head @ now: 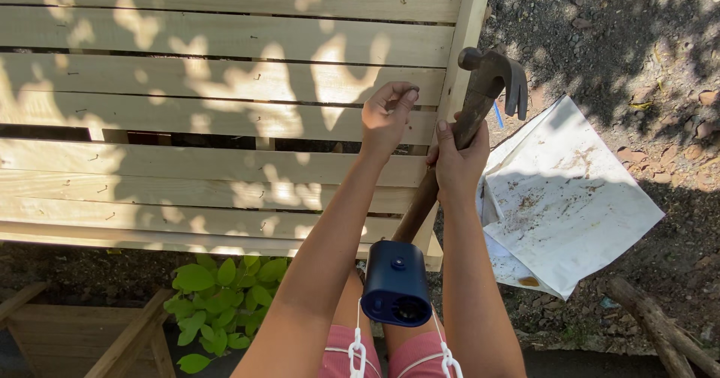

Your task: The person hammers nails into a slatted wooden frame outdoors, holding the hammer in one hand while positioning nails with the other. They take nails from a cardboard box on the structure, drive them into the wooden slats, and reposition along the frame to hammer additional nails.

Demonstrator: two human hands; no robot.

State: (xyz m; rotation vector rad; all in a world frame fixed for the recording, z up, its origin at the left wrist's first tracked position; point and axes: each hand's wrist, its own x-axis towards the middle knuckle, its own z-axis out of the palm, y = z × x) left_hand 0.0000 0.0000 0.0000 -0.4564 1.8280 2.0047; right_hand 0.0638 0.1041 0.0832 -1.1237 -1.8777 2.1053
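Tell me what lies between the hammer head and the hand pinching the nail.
In the head view, only the pale corner post of the slatted wooden panel shows between the hammer head and the left hand.

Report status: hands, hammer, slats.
Right hand gripping brown wooden-handled claw hammer, raised. Left hand pinching something small, likely a nail, against pale wooden slats. Nothing between.

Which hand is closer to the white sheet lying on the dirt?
The right hand. It grips the hammer handle just beside the white sheet. The left hand pinches something small against the wooden slats, farther from the sheet.
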